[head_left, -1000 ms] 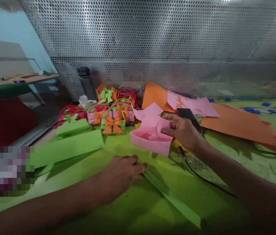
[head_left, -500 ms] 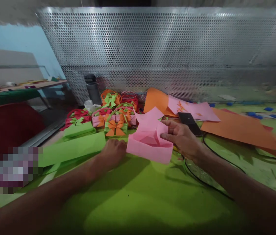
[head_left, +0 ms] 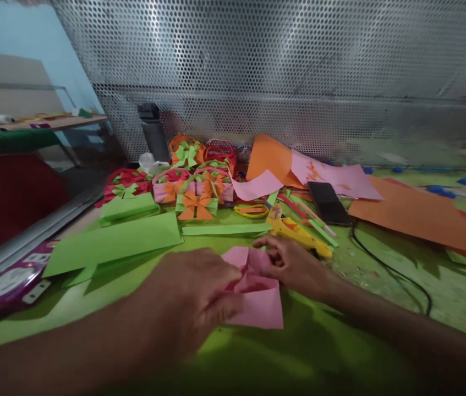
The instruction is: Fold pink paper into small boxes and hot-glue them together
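Observation:
A folded pink paper box is between my two hands, low over the green table. My left hand grips its left side, the thumb towards the front and the fingers reaching over the top edge; some fingertips are hidden. On the far right corner, my right hand pinches the paper between thumb and curled fingers. Folded flaps show inside the box. Just beyond my right hand lies a yellow glue gun. A narrow green paper strip lies behind the box.
Small decorated paper baskets stand at the back, near a dark bottle. Green folded paper lies left, beside a purple power strip. A phone, a black cable and orange sheets are right. Behind rises a perforated metal panel.
The pink box has come nearer and lower, turned in my hands. My left hand has moved from beside it onto its left side. The view has tilted down, uncovering the glue gun.

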A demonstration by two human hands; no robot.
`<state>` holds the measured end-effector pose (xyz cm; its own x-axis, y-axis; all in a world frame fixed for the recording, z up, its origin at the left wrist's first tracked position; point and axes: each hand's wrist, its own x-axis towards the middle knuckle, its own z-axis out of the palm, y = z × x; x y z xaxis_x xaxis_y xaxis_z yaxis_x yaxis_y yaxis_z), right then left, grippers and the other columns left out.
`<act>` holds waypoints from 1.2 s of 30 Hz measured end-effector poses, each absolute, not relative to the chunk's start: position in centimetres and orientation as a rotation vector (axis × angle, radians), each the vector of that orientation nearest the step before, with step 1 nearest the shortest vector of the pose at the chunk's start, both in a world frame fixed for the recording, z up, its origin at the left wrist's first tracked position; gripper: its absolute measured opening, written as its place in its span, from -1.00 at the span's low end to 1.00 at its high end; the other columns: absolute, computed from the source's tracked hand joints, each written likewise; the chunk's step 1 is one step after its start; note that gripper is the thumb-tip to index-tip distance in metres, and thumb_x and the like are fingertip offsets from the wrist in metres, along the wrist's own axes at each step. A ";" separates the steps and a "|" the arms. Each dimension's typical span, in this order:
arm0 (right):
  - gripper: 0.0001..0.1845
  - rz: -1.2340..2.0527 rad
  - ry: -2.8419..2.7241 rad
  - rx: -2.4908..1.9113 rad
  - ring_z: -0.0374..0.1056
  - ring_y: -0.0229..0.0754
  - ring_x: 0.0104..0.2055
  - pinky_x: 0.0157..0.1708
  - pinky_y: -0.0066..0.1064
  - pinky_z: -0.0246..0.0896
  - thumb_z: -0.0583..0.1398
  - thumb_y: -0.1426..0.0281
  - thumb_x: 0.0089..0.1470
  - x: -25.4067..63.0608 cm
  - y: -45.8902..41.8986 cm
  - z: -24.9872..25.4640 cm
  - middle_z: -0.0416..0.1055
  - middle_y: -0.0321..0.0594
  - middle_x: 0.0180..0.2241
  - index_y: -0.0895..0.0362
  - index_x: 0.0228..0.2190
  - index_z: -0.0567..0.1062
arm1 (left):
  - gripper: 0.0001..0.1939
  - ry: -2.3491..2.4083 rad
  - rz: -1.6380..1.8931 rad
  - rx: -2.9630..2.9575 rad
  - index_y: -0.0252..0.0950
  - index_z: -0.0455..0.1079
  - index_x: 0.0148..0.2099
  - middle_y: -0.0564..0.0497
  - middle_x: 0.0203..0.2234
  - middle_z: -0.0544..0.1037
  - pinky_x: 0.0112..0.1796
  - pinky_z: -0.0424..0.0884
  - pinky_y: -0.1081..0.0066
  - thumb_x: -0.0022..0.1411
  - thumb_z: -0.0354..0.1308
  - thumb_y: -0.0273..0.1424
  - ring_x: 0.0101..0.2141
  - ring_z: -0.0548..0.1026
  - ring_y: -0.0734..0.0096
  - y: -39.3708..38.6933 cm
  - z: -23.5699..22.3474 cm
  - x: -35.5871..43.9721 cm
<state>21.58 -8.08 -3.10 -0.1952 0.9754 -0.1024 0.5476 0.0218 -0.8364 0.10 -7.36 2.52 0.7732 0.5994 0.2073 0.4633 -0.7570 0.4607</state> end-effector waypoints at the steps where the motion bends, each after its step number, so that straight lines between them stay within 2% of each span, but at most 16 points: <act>1: -0.54 1.064 -1.799 -1.566 0.33 -0.24 -0.49 -0.57 -0.50 0.13 0.17 0.45 -0.11 21.6 -8.1 -3.0 0.43 -0.26 -0.49 0.17 -0.09 0.31 | -0.74 0.688 0.466 2.731 -0.26 0.43 -0.27 0.00 -0.47 0.52 -0.42 0.24 0.37 0.15 0.05 -0.20 -0.44 0.40 0.30 -7.9 1.7 0.2; 3: -0.51 1.032 -1.831 -1.618 0.33 -0.23 -0.48 -0.56 -0.49 0.12 0.18 0.47 -0.13 21.5 -8.2 -2.8 0.44 -0.25 -0.49 0.17 -0.08 0.31 | -0.65 0.552 0.570 2.960 -0.30 0.40 -0.21 -0.06 -0.36 0.53 -0.31 0.27 0.27 0.14 0.04 -0.13 -0.34 0.41 0.21 -8.6 0.3 0.3; 6: -0.58 0.930 -1.928 -1.707 0.32 -0.23 -0.49 -0.57 -0.48 0.10 0.19 0.43 -0.13 21.3 -8.4 -2.2 0.45 -0.25 -0.50 0.15 -0.13 0.37 | -0.66 0.448 0.738 3.141 -0.35 0.33 -0.07 -0.09 -0.25 0.52 -0.14 0.20 0.18 0.17 0.04 -0.25 -0.22 0.39 0.17 -9.0 -1.3 0.2; 9: -0.67 0.853 -2.084 -1.752 0.30 -0.23 -0.52 -0.59 -0.48 0.06 0.22 0.35 -0.12 21.2 -8.5 -1.7 0.44 -0.26 -0.52 0.12 -0.22 0.43 | -0.62 0.427 0.750 3.207 -0.35 0.26 0.02 -0.11 -0.12 0.48 -0.04 0.11 0.12 0.18 0.06 -0.32 -0.11 0.36 0.13 -8.8 -2.2 0.1; 13: -0.57 0.640 -2.207 -1.888 0.26 -0.23 -0.59 -0.61 -0.46 0.00 0.25 0.31 -0.14 21.4 -8.3 -1.5 0.40 -0.28 -0.60 0.16 -0.17 0.42 | -0.55 0.463 0.621 3.169 -0.38 0.21 0.04 -0.17 -0.10 0.46 -0.10 0.20 0.14 0.18 0.03 -0.22 -0.12 0.38 0.14 -8.0 -2.7 0.4; 19: -0.73 0.508 -2.098 -1.815 0.24 -0.28 -0.54 -0.57 -0.49 0.01 0.16 0.34 -0.01 22.2 -8.8 -0.2 0.38 -0.29 -0.58 0.14 -0.21 0.44 | -0.42 0.702 0.435 2.961 -0.32 0.12 0.07 -0.14 -0.05 0.41 -0.13 0.23 0.14 0.07 0.14 -0.15 -0.11 0.37 0.14 -7.3 -2.2 0.7; 22: -0.80 0.639 -2.106 -1.690 0.22 -0.32 -0.56 -0.59 -0.52 0.01 0.13 0.37 0.02 22.5 -9.0 0.4 0.35 -0.32 -0.60 0.14 -0.27 0.45 | -0.47 0.729 0.491 2.882 -0.31 0.16 0.05 -0.13 -0.08 0.43 -0.13 0.24 0.17 0.08 0.14 -0.19 -0.13 0.37 0.17 -7.0 -1.9 0.6; 26: -0.75 1.102 -2.134 -1.426 0.23 -0.37 -0.63 -0.62 -0.57 0.06 0.09 0.43 0.04 22.8 -8.8 0.5 0.32 -0.37 -0.65 0.17 -0.21 0.43 | -0.62 0.761 0.616 2.634 -0.23 0.26 0.01 -0.01 -0.18 0.49 -0.19 0.31 0.34 0.12 0.13 -0.38 -0.20 0.43 0.33 -6.5 -1.8 0.6; 29: -0.68 1.507 -2.053 -1.284 0.22 -0.38 -0.67 -0.67 -0.59 0.10 0.14 0.39 -0.01 22.9 -8.6 0.3 0.31 -0.41 -0.66 0.16 -0.15 0.39 | -0.69 0.801 0.674 2.478 -0.21 0.34 -0.06 0.03 -0.24 0.52 -0.29 0.36 0.44 0.10 0.15 -0.42 -0.30 0.47 0.40 -6.1 -1.5 0.8; 31: -0.68 1.676 -2.006 -1.226 0.22 -0.39 -0.69 -0.70 -0.59 0.11 0.18 0.35 -0.05 23.0 -8.5 0.1 0.31 -0.42 -0.65 0.17 -0.19 0.40 | -0.71 0.800 0.748 2.472 -0.23 0.36 -0.09 0.03 -0.26 0.53 -0.32 0.36 0.47 0.09 0.16 -0.43 -0.33 0.48 0.43 -6.0 -1.4 0.9; 33: -0.80 1.628 -2.060 -1.223 0.21 -0.40 -0.69 -0.70 -0.60 0.07 0.17 0.38 -0.06 23.0 -8.5 0.0 0.29 -0.43 -0.67 0.18 -0.32 0.43 | -0.74 0.725 0.881 2.584 -0.26 0.36 -0.11 0.02 -0.32 0.54 -0.29 0.35 0.43 0.10 0.15 -0.45 -0.35 0.48 0.45 -6.1 -1.3 1.1; 35: -0.93 1.337 -2.237 -1.264 0.18 -0.41 -0.68 -0.67 -0.59 0.01 0.15 0.47 -0.06 22.8 -8.7 0.1 0.27 -0.43 -0.70 0.19 -0.48 0.44 | -0.77 0.605 1.006 2.784 -0.28 0.35 -0.13 0.03 -0.40 0.55 -0.22 0.31 0.34 0.11 0.15 -0.46 -0.38 0.47 0.44 -6.4 -1.4 1.1; 36: -0.91 1.127 -2.336 -1.296 0.16 -0.41 -0.67 -0.65 -0.58 -0.02 0.14 0.50 -0.06 22.7 -8.9 0.2 0.28 -0.41 -0.70 0.20 -0.53 0.45 | -0.78 0.559 1.046 2.888 -0.29 0.34 -0.14 0.04 -0.43 0.55 -0.19 0.29 0.28 0.11 0.16 -0.46 -0.39 0.46 0.42 -6.6 -1.5 1.1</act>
